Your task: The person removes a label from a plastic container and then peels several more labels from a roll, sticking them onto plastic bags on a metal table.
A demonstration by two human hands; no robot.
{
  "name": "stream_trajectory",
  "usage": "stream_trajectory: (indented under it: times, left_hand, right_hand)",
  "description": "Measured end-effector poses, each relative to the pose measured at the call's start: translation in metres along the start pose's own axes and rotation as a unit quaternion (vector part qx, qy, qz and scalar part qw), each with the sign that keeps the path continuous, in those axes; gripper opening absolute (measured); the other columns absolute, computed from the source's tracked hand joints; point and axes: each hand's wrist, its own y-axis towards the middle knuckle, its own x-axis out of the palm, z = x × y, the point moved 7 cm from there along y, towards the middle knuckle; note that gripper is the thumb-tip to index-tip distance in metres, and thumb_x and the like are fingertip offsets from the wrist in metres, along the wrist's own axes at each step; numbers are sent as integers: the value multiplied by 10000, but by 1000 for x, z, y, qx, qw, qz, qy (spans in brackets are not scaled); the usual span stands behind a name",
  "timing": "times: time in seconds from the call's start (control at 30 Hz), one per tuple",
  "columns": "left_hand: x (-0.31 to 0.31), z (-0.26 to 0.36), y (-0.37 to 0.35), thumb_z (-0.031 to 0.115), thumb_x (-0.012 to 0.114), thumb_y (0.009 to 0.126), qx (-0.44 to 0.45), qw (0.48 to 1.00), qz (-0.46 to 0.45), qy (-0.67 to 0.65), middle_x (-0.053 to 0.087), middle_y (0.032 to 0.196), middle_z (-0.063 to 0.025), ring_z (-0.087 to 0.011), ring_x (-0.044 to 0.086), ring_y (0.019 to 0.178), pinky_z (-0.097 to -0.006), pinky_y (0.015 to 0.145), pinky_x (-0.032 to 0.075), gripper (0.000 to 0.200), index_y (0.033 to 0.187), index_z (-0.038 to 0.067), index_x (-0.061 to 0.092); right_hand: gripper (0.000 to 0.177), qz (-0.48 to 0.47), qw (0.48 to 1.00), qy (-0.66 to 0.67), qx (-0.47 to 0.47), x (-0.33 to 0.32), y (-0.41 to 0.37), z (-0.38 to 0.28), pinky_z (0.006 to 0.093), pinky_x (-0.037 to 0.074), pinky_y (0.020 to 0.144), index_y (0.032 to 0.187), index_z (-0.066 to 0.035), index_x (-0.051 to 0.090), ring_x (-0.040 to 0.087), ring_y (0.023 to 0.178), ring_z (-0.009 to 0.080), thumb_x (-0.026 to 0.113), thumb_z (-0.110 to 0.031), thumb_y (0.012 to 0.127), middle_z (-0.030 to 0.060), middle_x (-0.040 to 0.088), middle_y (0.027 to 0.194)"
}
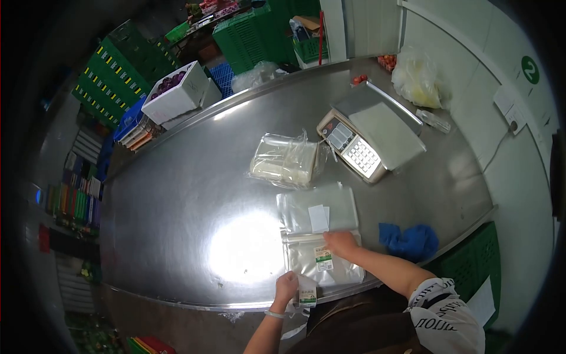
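A stack of clear plastic bags [295, 251] lies flat at the table's front edge. A printed white-and-green label [323, 259] sits on the top bag. My right hand [342, 244] is closed at that bag's upper edge, just above the label; its fingertips are partly hidden. Close to the table edge, my left hand [286, 285] is closed on a strip of labels [308, 295], with one printed label showing beside the fingers. Just beyond, more clear bags [339, 203] lie flat with small white paper slips [319, 218] on them.
A scale with a keypad [361, 154] and metal tray stands at the back right. A wrapped pack of bags [284, 159] lies left of it. A blue cloth [410, 241] rests near my right forearm. Beyond the table are a white foam box [177, 97] and green crates [121, 68].
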Motion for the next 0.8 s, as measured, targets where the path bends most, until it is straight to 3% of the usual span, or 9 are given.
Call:
stream_trajectory:
  times: [0.07,0.17,0.37,0.47,0.5,0.57,0.63,0.73,0.8]
  left_hand:
    - [-2,6,-2,55,552,812,9,998,8,-55,644,779,-172,-286,628,723,-367,671,484,78,839,11,610]
    - [0,8,-2,-22,552,814,56,979,16,-197,662,803,-109,-201,622,744,-318,677,492,101,871,11,628]
    - [-6,16,-12,-62,597,811,-9,986,-75,-151,664,800,-49,-117,610,770,-257,712,503,79,863,-17,636]
    - [-26,61,-18,-61,595,817,173,982,-15,-79,665,818,-51,-122,608,766,-265,721,510,46,819,-27,626]
    - [-27,63,-16,-57,594,809,154,983,-15,-103,666,828,-60,-118,610,773,-262,718,504,65,839,-16,635]
    - [-28,62,-14,-50,593,792,111,982,-15,-151,668,847,-76,-109,614,786,-257,711,492,119,879,5,653]
    - [-26,62,-11,-66,575,795,65,972,-7,-224,654,857,-75,-119,609,796,-258,729,488,154,921,4,629]
    - [-17,69,-6,-81,542,815,70,960,-11,-269,602,830,-48,-122,576,776,-258,736,481,176,961,11,577]
    - [-8,77,-4,-81,530,827,75,957,-27,-278,581,813,-36,-110,559,755,-252,721,476,163,954,12,574]
  right_hand:
    - [365,24,999,47,-2,-17,-11,7,445,487,665,983,-94,579,634,769,318,689,-359,758,105,639,788]
    - [289,25,947,46,-316,-12,-63,-18,425,476,727,956,-102,592,605,800,307,673,-311,774,82,617,771]
    - [174,-72,967,114,-216,29,-47,9,427,466,749,875,-92,637,589,810,314,648,-253,808,86,617,818]
    - [182,-82,978,151,-118,25,-32,25,403,474,743,875,-64,642,608,813,296,613,-242,852,100,641,848]
    - [193,-86,979,171,-72,26,-27,33,386,476,744,873,-53,643,617,818,283,598,-240,871,103,652,862]
    - [177,171,873,449,85,5,-11,86,341,481,687,877,-45,633,615,734,211,584,-215,889,86,650,820]
    - [156,337,777,475,238,-53,-26,118,303,479,667,937,-48,627,597,705,149,617,-192,878,59,637,783]
    - [203,277,874,375,137,-57,-28,60,299,481,672,986,-39,609,604,717,148,625,-206,872,63,624,769]
    - [241,37,911,410,-12,-9,-35,-10,315,479,656,1009,-53,599,607,721,159,600,-264,892,72,634,788]
